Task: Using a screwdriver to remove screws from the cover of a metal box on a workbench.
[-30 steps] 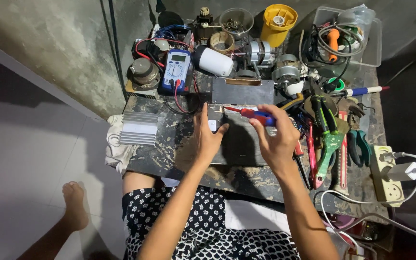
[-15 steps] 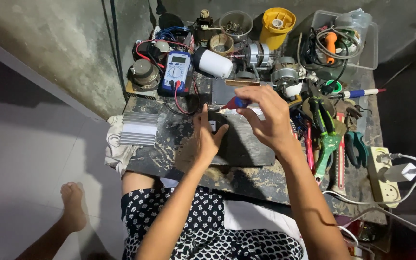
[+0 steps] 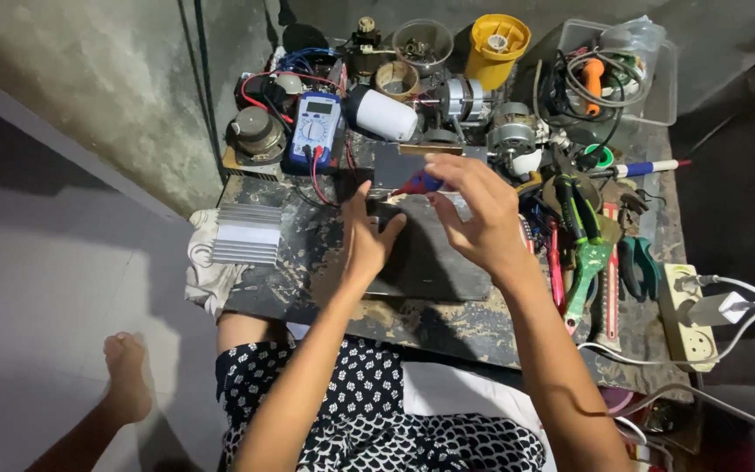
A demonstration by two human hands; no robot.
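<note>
The left hand [image 3: 367, 236] presses flat, fingers spread, on a dark flat panel [image 3: 434, 258] lying mid-bench. The right hand [image 3: 474, 214] pinches a red-and-blue screwdriver [image 3: 417, 183] (tip hidden) over the panel's far edge, with a blue multimeter [image 3: 315, 131] at ten o'clock.

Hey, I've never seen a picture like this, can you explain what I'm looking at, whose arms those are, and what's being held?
This is one view from a camera worn on a person's head, looking down at their own arms over a cluttered workbench. The left hand rests on a flat dark box. The right hand holds a red and blue screwdriver above it. Around them lie a blue meter with red and black leads, small motors, a yellow spool, green pliers, a ribbed metal block and a white power strip.
</note>
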